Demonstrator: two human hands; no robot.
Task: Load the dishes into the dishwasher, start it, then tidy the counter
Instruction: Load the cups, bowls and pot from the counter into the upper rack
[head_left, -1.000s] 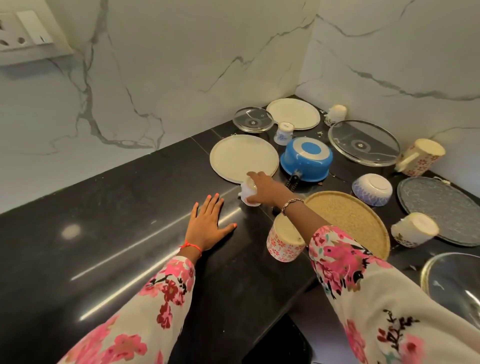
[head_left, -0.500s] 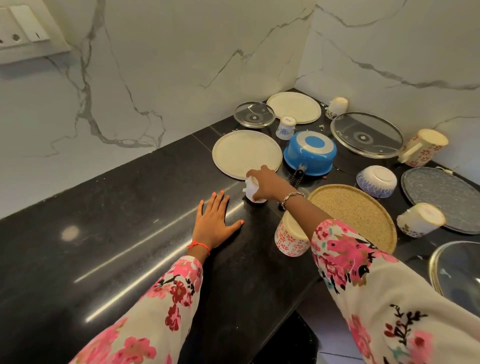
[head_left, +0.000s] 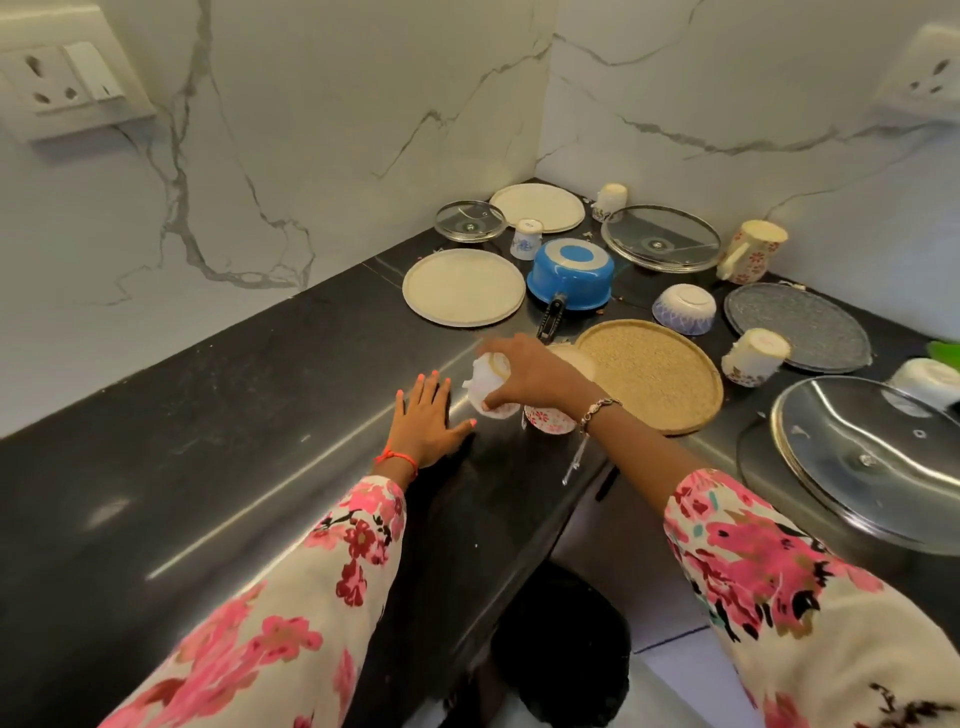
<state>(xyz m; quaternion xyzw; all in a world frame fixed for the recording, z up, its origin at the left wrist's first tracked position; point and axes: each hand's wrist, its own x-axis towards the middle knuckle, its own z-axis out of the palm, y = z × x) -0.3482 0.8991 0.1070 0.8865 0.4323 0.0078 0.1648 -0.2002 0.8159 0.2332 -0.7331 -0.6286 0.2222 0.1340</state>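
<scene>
My right hand (head_left: 530, 375) grips a small white cup (head_left: 487, 383), lifted a little off the black counter (head_left: 218, 447) and tipped on its side. Flat on the counter just left of it lies my left hand (head_left: 426, 423), fingers spread. A floral mug (head_left: 549, 419) stands upside down under my right wrist. Behind are a cream plate (head_left: 463, 287), an overturned blue saucepan (head_left: 570, 274) with a black handle, a woven round tray (head_left: 649, 374), a second cream plate (head_left: 537, 207) and a small glass lid (head_left: 470, 221).
To the right lie a large glass lid (head_left: 661, 238), an overturned bowl (head_left: 683, 309), a grey plate (head_left: 797, 326), several overturned mugs (head_left: 754, 358), and another big glass lid (head_left: 872, 457) at the counter's near right. Marble walls meet in the corner. The floor shows below the counter edge.
My right hand has lifted the white cup off the counter and drawn it toward me, closer to my left hand. The left hand has stayed flat in place.
</scene>
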